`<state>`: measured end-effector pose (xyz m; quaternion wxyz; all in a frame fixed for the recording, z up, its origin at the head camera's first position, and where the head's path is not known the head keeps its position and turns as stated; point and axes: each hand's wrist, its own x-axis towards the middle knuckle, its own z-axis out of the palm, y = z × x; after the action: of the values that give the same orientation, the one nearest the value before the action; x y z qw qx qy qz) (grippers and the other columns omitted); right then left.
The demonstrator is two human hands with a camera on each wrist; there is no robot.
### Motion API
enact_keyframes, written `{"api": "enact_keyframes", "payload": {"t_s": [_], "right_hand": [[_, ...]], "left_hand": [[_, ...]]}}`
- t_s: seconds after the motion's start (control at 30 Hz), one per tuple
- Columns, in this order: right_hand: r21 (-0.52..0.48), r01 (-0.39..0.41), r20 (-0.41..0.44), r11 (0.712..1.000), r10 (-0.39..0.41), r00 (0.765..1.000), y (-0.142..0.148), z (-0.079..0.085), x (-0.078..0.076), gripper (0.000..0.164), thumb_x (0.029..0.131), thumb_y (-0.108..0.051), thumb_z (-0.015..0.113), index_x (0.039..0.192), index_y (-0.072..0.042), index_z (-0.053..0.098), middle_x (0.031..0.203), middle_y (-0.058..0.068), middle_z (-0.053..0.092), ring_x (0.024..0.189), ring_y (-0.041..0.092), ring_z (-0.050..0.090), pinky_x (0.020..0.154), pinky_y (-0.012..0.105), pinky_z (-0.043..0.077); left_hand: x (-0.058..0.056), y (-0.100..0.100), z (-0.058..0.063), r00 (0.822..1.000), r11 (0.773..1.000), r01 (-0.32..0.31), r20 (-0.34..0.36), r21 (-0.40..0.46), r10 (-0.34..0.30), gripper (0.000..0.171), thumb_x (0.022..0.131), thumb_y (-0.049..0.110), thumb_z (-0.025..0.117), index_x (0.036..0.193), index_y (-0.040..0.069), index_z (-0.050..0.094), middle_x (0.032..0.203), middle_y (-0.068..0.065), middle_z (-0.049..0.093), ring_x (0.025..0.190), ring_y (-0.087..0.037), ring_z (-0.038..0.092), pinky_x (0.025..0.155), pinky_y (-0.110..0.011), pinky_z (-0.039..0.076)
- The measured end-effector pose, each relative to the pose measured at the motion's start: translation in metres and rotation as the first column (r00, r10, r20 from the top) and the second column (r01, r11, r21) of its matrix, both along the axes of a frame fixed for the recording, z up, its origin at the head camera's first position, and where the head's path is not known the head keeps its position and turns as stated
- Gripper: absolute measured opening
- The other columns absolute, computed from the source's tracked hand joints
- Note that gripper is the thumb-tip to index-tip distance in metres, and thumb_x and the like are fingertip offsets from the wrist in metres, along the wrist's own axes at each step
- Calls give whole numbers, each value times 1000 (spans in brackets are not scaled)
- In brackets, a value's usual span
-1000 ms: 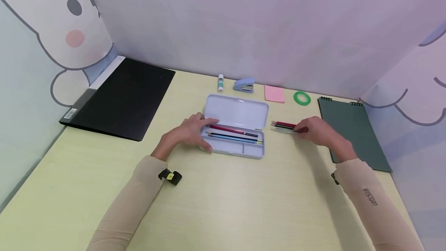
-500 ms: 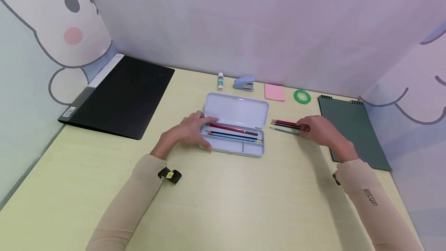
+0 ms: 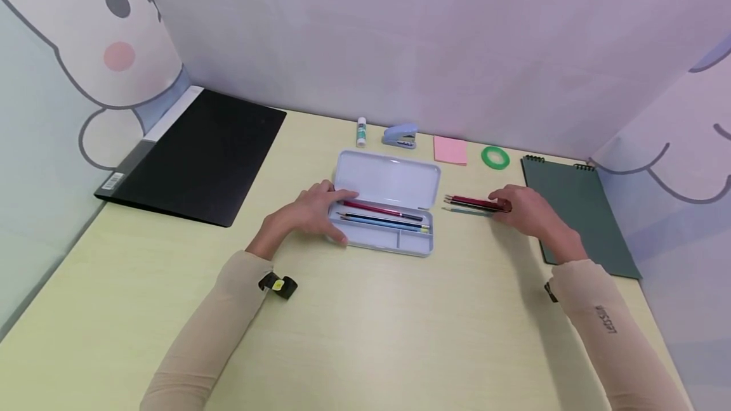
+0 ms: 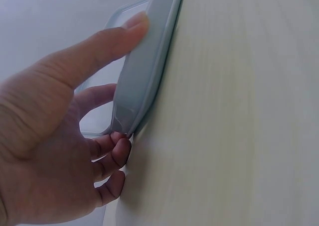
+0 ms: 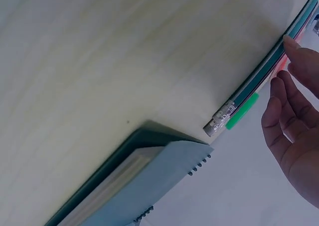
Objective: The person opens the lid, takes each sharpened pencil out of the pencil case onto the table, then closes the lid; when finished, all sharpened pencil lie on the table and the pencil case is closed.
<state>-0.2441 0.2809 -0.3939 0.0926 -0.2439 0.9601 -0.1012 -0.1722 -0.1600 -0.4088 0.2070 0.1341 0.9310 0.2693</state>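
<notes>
Right hand shifted, slim pencils, glossy case

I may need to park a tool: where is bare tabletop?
Widest: the table in front of the pencil case, between the left sleeve and right sleeve. Another: between the black folder and left sleeve. Crowded: the back edge, with glue stick, stapler, sticky notes and tape roll; and near the right hand, with pencils and green notebook.

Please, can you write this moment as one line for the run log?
left hand: grips open pencil case | right hand: at loose pencils, grip unclear | inside case: more pencils
</notes>
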Motion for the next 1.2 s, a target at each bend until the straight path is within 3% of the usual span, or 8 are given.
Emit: {"api": "enact_keyframes", "payload": {"t_s": [0.9,1.2], "right_hand": [[-17,21,-30,1000,-22,999,-8,-5,-1,39,88,-15,76,123,0,67,98,15,62,83,26,55,75,44,46],[-158,-15,-47,987,8,999,-33,2,1,39,91,-18,74,125,-1,65,106,17,64,91,28,60,76,43,49]], "left_hand": [[-1,0,0,1000,1000,-3,1,-14,3,96,69,44,89,152,33,42,130,-13,43,117,-30,41,89,-42,42],[-1,-1,0,1000,1000,8,-8,-16,-8,96,68,45,89,151,32,43,129,-13,43,116,-30,41,89,-42,41]]}}
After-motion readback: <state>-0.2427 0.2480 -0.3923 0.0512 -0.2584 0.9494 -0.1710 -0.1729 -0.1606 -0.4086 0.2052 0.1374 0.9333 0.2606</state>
